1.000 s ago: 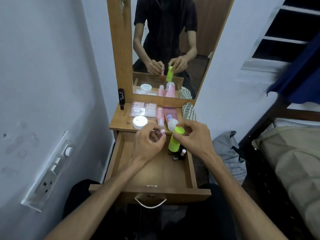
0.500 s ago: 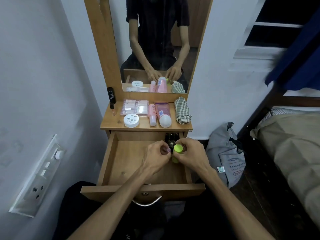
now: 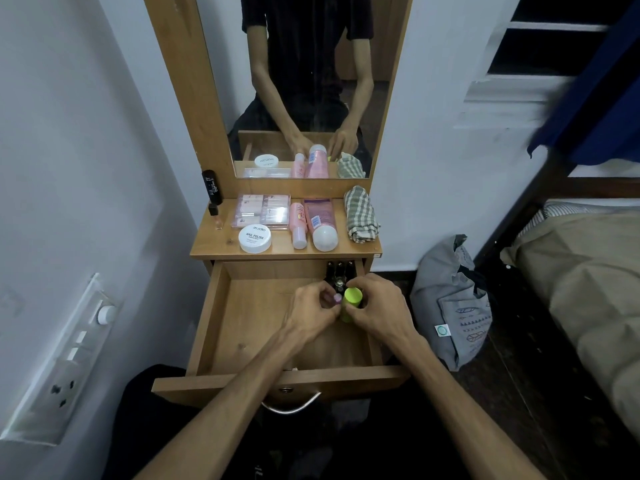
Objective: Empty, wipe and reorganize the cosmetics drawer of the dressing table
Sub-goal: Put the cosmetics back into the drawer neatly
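Inside the open drawer (image 3: 221, 323), my right hand (image 3: 377, 310) grips the lime-green bottle (image 3: 350, 303) and my left hand (image 3: 311, 313) pinches a small pink-capped item (image 3: 337, 298) beside dark lipsticks (image 3: 339, 270). Restocking has begun; most cosmetics wait on the shelf (image 3: 214, 247).

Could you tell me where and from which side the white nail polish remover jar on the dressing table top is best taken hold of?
Grip the nail polish remover jar around its round rim, coming from above. It is low and wide and sits flat, lid up, with the clear box close behind it and open tabletop to its left and front, so fingers probably fit best there.
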Action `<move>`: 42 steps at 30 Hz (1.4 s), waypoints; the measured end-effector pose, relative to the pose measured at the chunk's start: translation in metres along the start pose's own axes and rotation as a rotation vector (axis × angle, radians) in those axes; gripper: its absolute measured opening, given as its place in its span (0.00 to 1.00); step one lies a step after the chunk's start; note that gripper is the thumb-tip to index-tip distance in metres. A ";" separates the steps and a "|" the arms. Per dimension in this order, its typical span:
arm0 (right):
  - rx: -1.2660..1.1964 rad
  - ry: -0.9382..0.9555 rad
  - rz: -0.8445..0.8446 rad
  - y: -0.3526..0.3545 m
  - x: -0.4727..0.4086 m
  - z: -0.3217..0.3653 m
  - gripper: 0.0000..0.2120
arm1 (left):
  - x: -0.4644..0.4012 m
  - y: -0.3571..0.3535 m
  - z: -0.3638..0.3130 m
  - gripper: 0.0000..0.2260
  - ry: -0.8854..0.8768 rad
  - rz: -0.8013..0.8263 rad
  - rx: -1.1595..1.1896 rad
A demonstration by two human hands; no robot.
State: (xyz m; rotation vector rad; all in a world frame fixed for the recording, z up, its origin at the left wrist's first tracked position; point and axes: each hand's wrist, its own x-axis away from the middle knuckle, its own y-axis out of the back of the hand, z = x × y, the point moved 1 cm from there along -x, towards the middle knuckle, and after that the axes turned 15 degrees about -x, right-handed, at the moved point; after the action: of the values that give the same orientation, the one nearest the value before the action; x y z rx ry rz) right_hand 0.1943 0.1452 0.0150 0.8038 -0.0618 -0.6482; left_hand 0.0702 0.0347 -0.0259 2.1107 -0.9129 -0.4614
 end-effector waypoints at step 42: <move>-0.012 0.247 0.076 -0.115 -0.171 0.196 0.22 | -0.103 0.241 0.115 0.18 0.134 -0.573 -0.160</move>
State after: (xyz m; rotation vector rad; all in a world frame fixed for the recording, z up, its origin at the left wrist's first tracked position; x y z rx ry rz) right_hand -0.0595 0.0552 0.1054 0.8604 0.1352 -0.4736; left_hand -0.1757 -0.0551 0.0905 2.2035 -0.1718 -0.6447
